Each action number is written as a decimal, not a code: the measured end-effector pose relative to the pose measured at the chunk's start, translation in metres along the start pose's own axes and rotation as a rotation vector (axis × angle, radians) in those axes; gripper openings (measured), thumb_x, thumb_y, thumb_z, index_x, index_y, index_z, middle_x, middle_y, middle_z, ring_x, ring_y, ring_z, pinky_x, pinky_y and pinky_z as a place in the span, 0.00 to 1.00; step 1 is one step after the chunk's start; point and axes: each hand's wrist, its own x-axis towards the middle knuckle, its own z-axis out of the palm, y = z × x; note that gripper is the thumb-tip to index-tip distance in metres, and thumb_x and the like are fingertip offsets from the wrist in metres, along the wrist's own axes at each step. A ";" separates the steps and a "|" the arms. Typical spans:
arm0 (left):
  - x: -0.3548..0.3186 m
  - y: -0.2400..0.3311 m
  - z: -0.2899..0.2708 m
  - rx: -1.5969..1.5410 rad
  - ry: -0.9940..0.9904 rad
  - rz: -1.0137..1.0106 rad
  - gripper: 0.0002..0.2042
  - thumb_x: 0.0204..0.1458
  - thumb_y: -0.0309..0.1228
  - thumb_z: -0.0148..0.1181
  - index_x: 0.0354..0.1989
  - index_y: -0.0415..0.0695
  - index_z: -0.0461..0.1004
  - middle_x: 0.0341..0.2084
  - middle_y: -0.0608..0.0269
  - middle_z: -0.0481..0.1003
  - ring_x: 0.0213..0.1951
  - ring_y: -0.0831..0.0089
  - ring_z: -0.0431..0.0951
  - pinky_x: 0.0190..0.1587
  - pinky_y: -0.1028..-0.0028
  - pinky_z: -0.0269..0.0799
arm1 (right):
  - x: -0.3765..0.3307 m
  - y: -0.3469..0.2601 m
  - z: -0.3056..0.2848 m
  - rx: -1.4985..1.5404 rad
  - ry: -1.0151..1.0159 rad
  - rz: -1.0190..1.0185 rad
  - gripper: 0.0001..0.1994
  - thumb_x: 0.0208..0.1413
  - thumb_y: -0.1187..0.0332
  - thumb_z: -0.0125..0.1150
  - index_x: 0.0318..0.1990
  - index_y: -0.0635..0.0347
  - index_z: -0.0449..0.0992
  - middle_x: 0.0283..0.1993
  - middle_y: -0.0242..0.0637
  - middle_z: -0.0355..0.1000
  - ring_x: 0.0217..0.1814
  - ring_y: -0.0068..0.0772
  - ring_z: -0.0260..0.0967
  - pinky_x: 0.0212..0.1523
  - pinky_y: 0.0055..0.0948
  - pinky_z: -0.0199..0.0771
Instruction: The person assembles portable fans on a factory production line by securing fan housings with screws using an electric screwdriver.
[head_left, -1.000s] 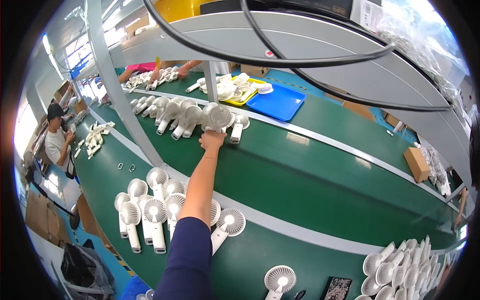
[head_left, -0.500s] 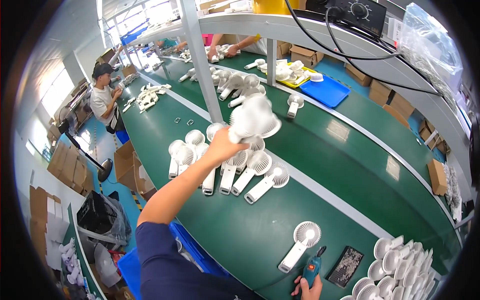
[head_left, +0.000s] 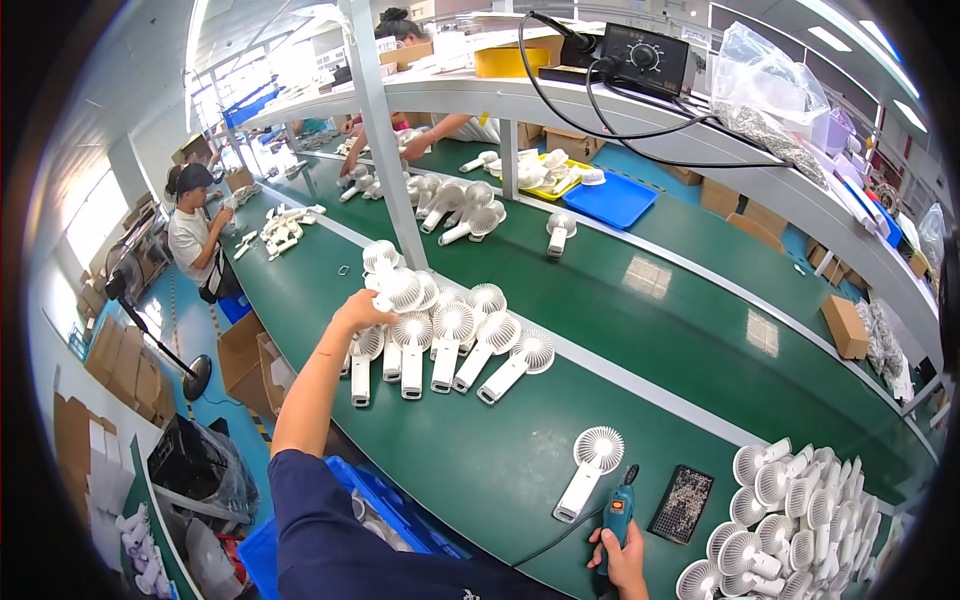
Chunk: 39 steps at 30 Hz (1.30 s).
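My left hand (head_left: 362, 312) reaches out over a cluster of white handheld fans (head_left: 453, 322) on the green bench, its fingers closed on at least one white fan (head_left: 402, 290) at the cluster's far left. How many it grips is hidden by the hand and the overlapping heads. Low in the view, my right hand (head_left: 622, 562) is wrapped round a teal electric screwdriver (head_left: 618, 508), bit pointing away from me. Just left of the tool a single fan (head_left: 598, 452) lies with its round grille up. To its right sits a black tray of small screws (head_left: 682, 503).
A dense stack of fans (head_left: 800, 520) fills the near right corner. A metal post (head_left: 385, 140) rises behind the cluster. Farther off are a blue tray (head_left: 612, 200), a yellow tray (head_left: 545, 190) and co-workers. A blue bin (head_left: 375, 500) stands beside my left arm.
My left hand has carried white fans left and down onto the cluster from beside the post. My right hand still holds the screwdriver in nearly the same place. The view has shifted slightly.
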 end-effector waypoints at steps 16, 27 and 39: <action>-0.052 -0.002 0.048 0.135 0.308 0.073 0.38 0.44 0.54 0.61 0.59 0.40 0.61 0.57 0.42 0.61 0.60 0.48 0.59 0.59 0.52 0.55 | 0.001 -0.001 0.003 -0.033 0.003 0.022 0.18 0.58 0.67 0.52 0.52 0.65 0.57 0.31 0.44 0.68 0.16 0.25 0.63 0.17 0.28 0.73; -0.104 -0.029 0.067 0.036 0.452 -0.188 0.36 0.54 0.55 0.47 0.65 0.43 0.51 0.65 0.43 0.46 0.67 0.48 0.44 0.65 0.51 0.36 | -0.005 -0.028 0.020 -0.132 0.101 0.097 0.10 0.58 0.65 0.55 0.39 0.62 0.68 0.17 0.30 0.64 0.14 0.22 0.60 0.16 0.21 0.60; 0.028 0.131 0.056 -0.113 0.428 0.541 0.30 0.44 0.34 0.64 0.56 0.38 0.61 0.54 0.45 0.64 0.58 0.51 0.62 0.59 0.56 0.56 | -0.004 -0.044 0.020 -0.020 0.195 0.212 0.11 0.56 0.66 0.56 0.39 0.65 0.69 0.18 0.32 0.65 0.16 0.22 0.61 0.17 0.21 0.60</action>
